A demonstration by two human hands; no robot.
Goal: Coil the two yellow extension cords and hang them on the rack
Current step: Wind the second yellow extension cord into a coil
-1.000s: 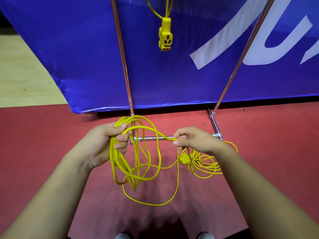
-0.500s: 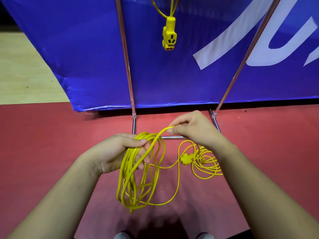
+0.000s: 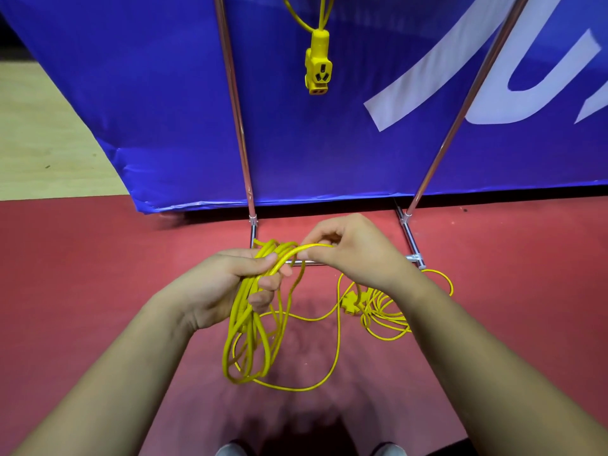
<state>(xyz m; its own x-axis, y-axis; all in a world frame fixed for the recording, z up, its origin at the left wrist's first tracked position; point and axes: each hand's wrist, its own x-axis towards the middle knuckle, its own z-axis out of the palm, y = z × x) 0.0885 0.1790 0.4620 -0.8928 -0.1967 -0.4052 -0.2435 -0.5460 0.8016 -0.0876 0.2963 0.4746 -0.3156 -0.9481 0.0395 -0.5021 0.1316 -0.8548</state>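
Head view, looking down at both hands above the red floor (image 3: 82, 274).

Left hand (image 3: 223, 287): fingers curled round the top of a bundle of yellow loops, the coil (image 3: 245, 307), with the thumb pressed over the strands. The loops hang from the fist toward the floor.

Right hand (image 3: 358, 255): thumb and fingers pinch one strand of the same cord just right of the left hand. The strand arches from the pinch into the left grip. The hands are close; cannot tell if they touch.

Rest of this cord — one long slack loop on the floor below the coil, running up to a plug (image 3: 349, 301) and a loose tangle (image 3: 385, 317) that lie under the right wrist, near the rack's right foot.

Second cord (image 3: 319, 44) hangs down from above the top edge, between the two poles. Its socket end (image 3: 318, 77) dangles free in front of the blue banner (image 3: 148, 110). What it hangs on is out of view.

Rack (image 3: 236, 110): two shiny poles rising from a base bar on the floor, behind the hands.

Shoe tips (image 3: 230, 450) at the bottom edge.
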